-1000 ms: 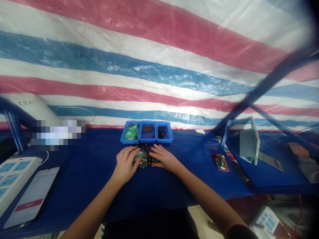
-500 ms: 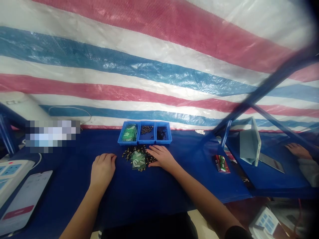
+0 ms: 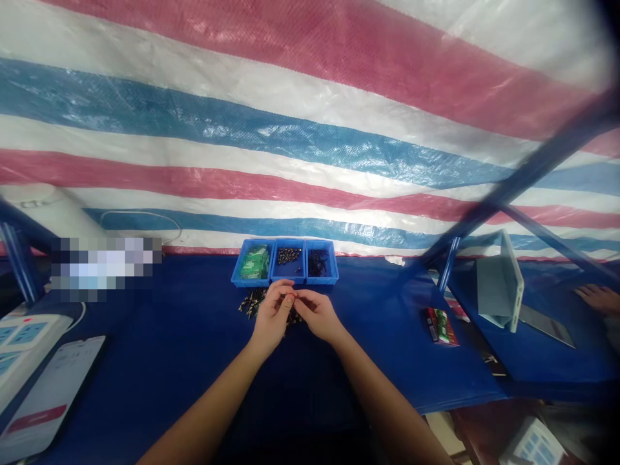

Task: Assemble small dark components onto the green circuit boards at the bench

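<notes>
My left hand and my right hand meet fingertip to fingertip in front of the bins. Both are closed in a pinch, and a tiny reddish spot shows between the fingertips, too small to name. Beneath them lies a pile of small black and brass-coloured parts, mostly covered by my hands. Behind the hands, three blue bins stand side by side. Green pieces fill the left bin, brass-and-dark parts lie in the middle bin, and black parts are in the right bin.
A phone and a white device with blue panels lie at left. A small red and green box sits to the right. Beyond a blue frame post are a propped tablet and another person's hand.
My left hand has moved right from the bare tabletop to meet the right hand. My right hand has drawn back from the pile, and both now pinch together. The view has shifted slightly.
</notes>
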A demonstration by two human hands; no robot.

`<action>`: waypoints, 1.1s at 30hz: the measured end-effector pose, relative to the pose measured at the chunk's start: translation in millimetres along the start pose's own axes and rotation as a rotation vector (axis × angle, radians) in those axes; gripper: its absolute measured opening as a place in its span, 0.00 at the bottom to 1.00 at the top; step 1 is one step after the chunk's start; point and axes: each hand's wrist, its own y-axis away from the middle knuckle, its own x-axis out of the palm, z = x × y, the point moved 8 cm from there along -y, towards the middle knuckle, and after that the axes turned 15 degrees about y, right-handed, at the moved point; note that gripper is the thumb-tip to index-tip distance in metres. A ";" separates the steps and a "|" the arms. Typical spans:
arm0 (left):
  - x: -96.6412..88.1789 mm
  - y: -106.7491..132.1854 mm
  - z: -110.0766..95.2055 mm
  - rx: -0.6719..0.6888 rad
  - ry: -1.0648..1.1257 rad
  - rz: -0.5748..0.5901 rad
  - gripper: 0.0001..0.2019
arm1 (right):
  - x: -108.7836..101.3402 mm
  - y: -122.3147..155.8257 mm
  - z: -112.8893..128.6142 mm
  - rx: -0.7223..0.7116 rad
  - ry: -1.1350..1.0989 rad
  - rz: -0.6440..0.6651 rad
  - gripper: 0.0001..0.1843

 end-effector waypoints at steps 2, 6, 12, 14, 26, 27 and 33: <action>5.2 -3.7 2.6 -0.002 0.043 0.015 0.08 | -1.4 -2.4 -2.5 0.031 -0.022 0.004 0.16; 4.1 -3.1 -5.1 0.089 -0.090 0.049 0.09 | -11.4 -4.1 -3.7 0.061 0.030 -0.027 0.13; -10.6 5.5 -12.0 0.194 -0.304 0.069 0.08 | -18.5 -6.4 5.8 0.035 0.254 -0.085 0.11; -16.1 6.9 -9.6 0.201 -0.348 0.066 0.08 | -18.1 -8.4 12.7 -0.018 0.336 -0.103 0.10; -17.3 -0.4 -14.6 0.328 -0.464 0.063 0.07 | -17.3 -3.5 -1.2 -0.061 0.232 -0.207 0.12; -14.7 -2.1 -16.0 0.344 -0.466 0.084 0.06 | -18.3 -3.3 -4.9 -0.053 0.216 -0.220 0.12; -7.3 -0.6 -20.5 0.416 -0.486 0.124 0.06 | -21.5 -0.8 -10.8 -0.067 0.216 -0.241 0.12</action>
